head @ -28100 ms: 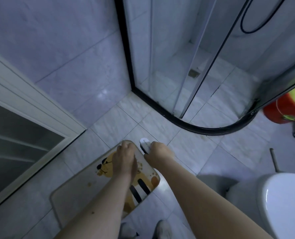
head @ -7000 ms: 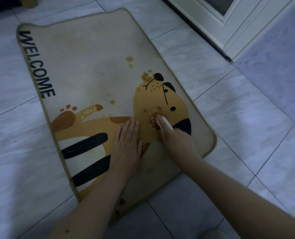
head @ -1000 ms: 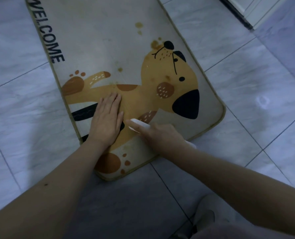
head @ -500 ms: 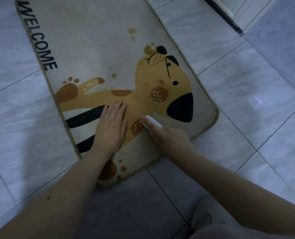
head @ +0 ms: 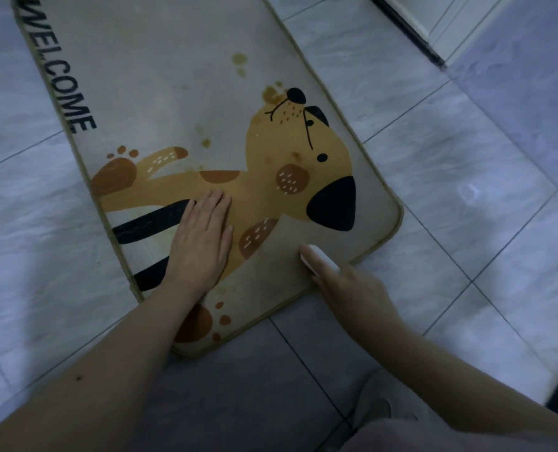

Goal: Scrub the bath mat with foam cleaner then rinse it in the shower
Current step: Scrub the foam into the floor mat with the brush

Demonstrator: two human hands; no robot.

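Both hands are working the bath mat (head: 179, 102), which is lying flat on the floor tiles (head: 466, 197), so it looks like the scrubbing step is underway. No foam showing that I can make out. Left hand (head: 199, 246) is pressing down flat, fingers straight, pinning the mat. Right hand (head: 352, 288) is gripping a white brush (head: 318, 260) near the mat's near-right corner. Next it probably needs strokes across the brown stains (head: 272, 93) farther up, then rinsing.
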